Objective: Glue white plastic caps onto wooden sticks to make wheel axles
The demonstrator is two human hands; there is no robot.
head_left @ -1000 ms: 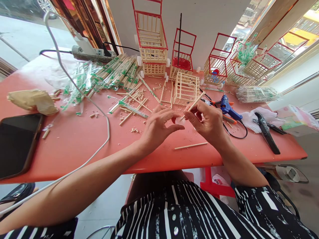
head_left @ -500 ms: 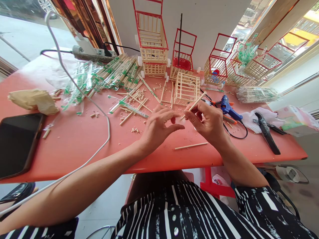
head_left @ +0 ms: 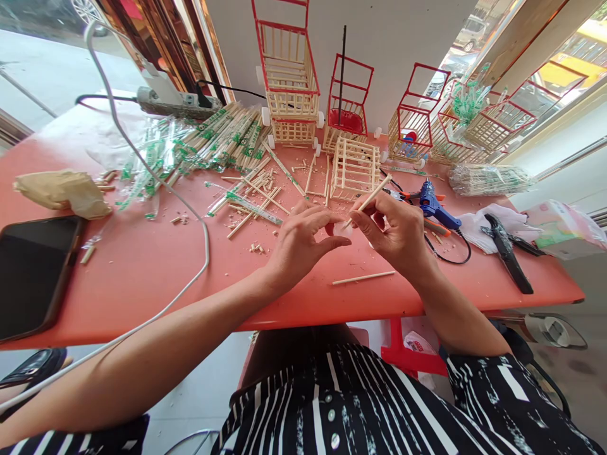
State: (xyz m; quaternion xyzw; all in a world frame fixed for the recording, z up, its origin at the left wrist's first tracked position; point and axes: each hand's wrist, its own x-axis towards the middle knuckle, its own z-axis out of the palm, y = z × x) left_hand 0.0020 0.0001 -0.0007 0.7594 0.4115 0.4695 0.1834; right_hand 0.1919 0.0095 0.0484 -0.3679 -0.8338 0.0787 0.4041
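Note:
My right hand (head_left: 396,227) is closed in a pinch on a thin wooden stick (head_left: 377,191), which slants up to the right. The stick's lower end meets a small whitish, translucent piece (head_left: 340,231) between my two hands. The thumb and fingers of my left hand (head_left: 301,239) are closed around that piece; its exact kind is hard to make out. Below my hands a loose wooden stick (head_left: 363,278) lies on the red table (head_left: 227,297). Just beyond them stands a small stick-built basket frame (head_left: 355,167).
Small stick carts with red trim (head_left: 290,69) stand along the wall. Wrapped chopsticks (head_left: 227,136) and cut pieces lie back left. A blue glue gun (head_left: 434,205) and black-handled pliers (head_left: 507,253) lie right. A white cable (head_left: 207,243) crosses near a phone (head_left: 38,272).

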